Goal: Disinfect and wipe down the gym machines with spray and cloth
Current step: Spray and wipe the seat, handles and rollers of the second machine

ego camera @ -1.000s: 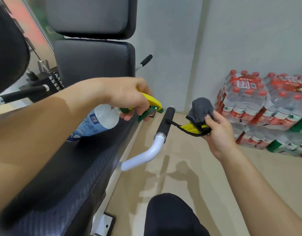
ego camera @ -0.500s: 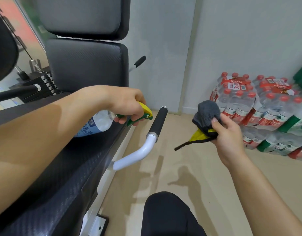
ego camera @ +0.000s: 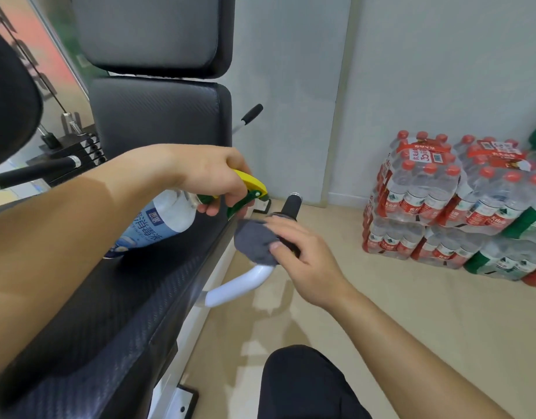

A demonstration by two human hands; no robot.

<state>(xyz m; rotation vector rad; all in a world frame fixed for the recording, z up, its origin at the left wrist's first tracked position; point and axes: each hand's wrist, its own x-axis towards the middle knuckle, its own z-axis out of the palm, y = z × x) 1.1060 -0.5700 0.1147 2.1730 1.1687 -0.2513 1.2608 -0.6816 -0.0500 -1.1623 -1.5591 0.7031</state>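
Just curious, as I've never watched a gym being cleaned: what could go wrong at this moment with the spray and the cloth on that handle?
1. The spray bottle in the left hand has its nozzle close to the right hand; a squeeze might wet skin, not the cloth.
2. The cloth leaves the top of the black grip bare; it may get missed.

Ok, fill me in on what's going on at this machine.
A person is wiping down a gym machine. The left hand holds a spray bottle by its yellow and green trigger, above the black seat pad. The right hand grips a grey cloth round the black grip of the white handle. Shrink-wrapped water bottle packs sit stacked by the wall.
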